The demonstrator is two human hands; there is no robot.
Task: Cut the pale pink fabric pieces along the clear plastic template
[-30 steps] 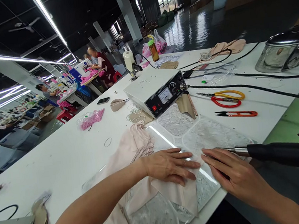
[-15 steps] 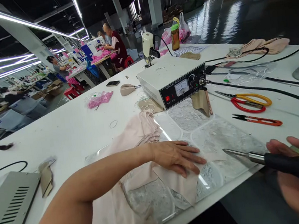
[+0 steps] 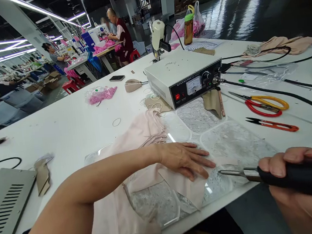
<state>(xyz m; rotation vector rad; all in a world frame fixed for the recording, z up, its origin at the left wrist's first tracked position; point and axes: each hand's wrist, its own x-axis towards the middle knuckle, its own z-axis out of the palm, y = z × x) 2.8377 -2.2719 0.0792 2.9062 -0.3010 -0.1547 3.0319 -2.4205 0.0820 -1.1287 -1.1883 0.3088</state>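
The left hand [image 3: 187, 160] lay palm down, its fingers spread and gripping nothing, across the pale pink fabric [image 3: 184, 188]. That fabric ran beneath the fingers and palm, spread out below the forearm, and bunched in folds beyond the wrist. The right hand [image 3: 307, 205] had its fingers closed around a black-handled tool [image 3: 285, 182], whose slim metal point aimed at the left fingertips and ended just beside them. Whether that point touched the clear sheet [image 3: 239, 141] underneath could not be told.

The nearness of point and fingertips looked like the chief hazard: a slip of the right fingers, or a push too far, could jab or burn the left ones if the tip was sharp or hot. The fabric edge near them seemed loose and folded, so uneven pressure might let it creep or pucker on the smooth surface. Scissors [image 3: 266, 105] and orange snips [image 3: 274, 124] lay on the worktop [image 3: 70, 126], beyond the right fingers; a careless reach might catch their blades. The black cable [image 3: 276, 95] past the scissors could snag them if tugged.
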